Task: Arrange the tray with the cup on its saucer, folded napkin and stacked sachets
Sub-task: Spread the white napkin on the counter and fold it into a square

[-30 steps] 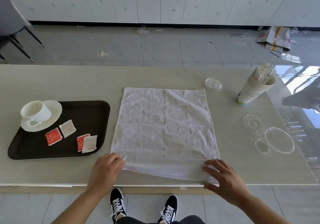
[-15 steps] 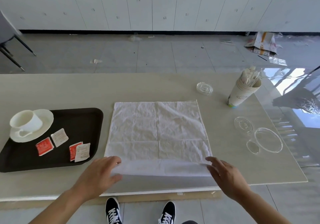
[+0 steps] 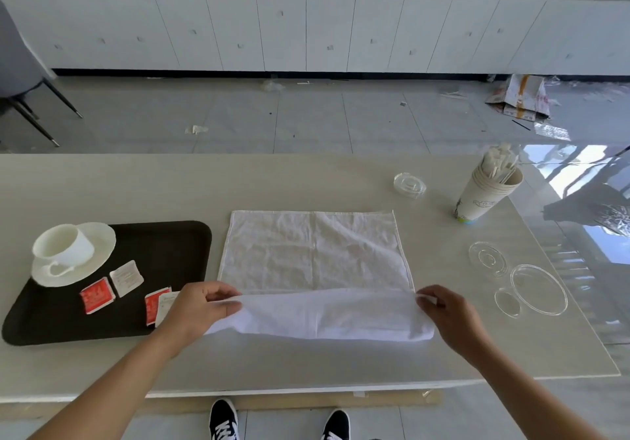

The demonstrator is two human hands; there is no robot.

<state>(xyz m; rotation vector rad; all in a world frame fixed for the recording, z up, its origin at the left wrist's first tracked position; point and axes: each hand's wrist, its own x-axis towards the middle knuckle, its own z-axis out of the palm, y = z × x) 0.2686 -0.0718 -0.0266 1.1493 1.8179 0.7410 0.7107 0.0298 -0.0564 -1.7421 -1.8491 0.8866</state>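
Napkin on worktop: near edge lifted, pinched by left hand and right hand fingers.

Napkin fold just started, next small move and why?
Probably carry the lifted near edge forward to the far edge. Both hands, left and right, pinch the near corners of the white cloth napkin, and only a narrow strip is turned over so far.
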